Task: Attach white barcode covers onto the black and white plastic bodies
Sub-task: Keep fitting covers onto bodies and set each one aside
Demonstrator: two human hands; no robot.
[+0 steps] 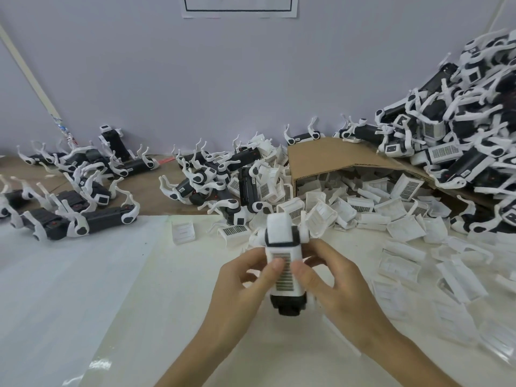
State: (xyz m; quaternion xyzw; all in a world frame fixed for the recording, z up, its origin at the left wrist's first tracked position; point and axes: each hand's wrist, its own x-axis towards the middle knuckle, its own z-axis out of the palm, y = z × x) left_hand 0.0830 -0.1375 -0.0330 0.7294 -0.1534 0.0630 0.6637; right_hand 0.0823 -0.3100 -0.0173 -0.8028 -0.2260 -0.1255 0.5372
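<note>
your left hand point(243, 277) and right hand point(337, 286) both curl round one plastic body point(289, 305), held upright over the table point(167, 275) in front of you. both thumbs press on the white barcode cover point(285, 280) on its face. just behind it, loose covers point(363, 210) spill from a tipped cardboard box point(329, 160). a heap of bodies point(460, 121) rises at your right, and scattered bodies point(83, 202) lie at your left.

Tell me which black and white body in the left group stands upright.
The body at the back, standing on end against the grey wall. Its neighbours all lie flat on the brown surface, white arms pointing up.
</note>
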